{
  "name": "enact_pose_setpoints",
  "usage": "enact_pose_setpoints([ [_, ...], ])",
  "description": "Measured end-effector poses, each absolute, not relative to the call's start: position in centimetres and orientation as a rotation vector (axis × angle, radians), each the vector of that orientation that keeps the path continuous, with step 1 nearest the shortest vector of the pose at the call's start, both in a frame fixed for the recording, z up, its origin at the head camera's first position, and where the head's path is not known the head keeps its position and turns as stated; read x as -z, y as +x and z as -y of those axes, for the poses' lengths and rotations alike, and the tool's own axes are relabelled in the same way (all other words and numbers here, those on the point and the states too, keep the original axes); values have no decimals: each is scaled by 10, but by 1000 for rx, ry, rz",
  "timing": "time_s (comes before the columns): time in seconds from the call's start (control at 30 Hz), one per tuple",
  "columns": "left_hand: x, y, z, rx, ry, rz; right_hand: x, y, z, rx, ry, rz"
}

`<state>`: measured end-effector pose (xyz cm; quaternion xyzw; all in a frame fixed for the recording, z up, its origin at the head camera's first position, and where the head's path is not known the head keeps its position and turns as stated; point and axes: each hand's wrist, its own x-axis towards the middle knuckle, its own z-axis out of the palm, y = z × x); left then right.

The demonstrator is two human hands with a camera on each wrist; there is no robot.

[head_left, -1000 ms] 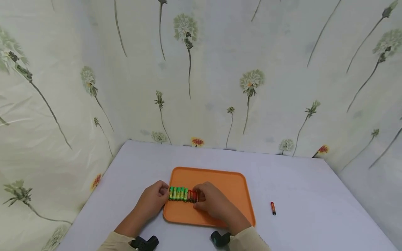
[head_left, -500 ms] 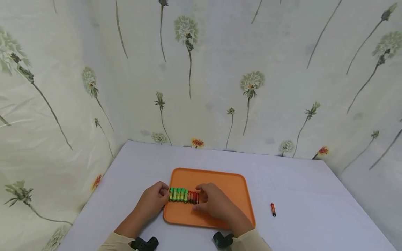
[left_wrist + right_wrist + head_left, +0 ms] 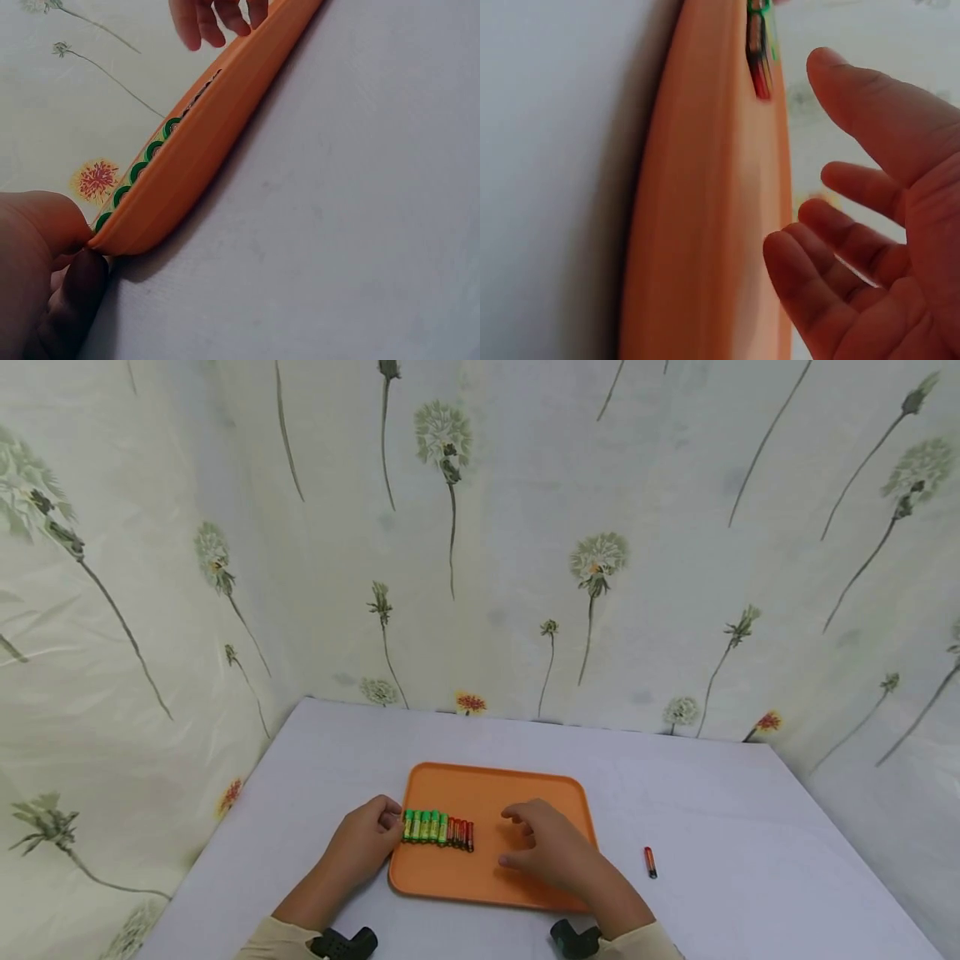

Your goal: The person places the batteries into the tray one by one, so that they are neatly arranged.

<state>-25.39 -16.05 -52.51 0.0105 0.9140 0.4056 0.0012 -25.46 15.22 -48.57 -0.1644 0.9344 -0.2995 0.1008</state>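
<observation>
Side by side on the orange tray (image 3: 517,881) lies a row of batteries, thicker green ones (image 3: 425,827) at the left end and thinner red-and-black ones (image 3: 461,834) at the right. My left hand (image 3: 364,837) pinches the tray's left rim next to the first green battery; the left wrist view shows thumb and finger (image 3: 84,281) meeting at that rim. Over the tray's right half, to the right of the row, my right hand (image 3: 553,847) holds nothing. Its fingers and thumb are spread apart in the right wrist view, with the thumb (image 3: 855,90) uppermost.
One single red-and-black battery (image 3: 650,862) lies on the white table (image 3: 720,827), right of the tray. Behind and to the left stands a wall covering (image 3: 510,527) with dandelion prints. Black cameras (image 3: 345,943) sit on both wrists.
My right hand has let go of the right end of the battery row and moved right, its fingers opening. The left hand stays at the tray's rim.
</observation>
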Motion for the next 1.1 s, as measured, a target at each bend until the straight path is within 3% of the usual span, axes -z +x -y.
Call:
enact_pose_setpoints([
  [0.5, 528, -255, 158, -1272, 25, -2883, 477, -243, -237, 756, -188, -2928],
  [1.1, 528, -255, 159, -1261, 19, -2866, 495, -244, -317, 552, -40, -2974],
])
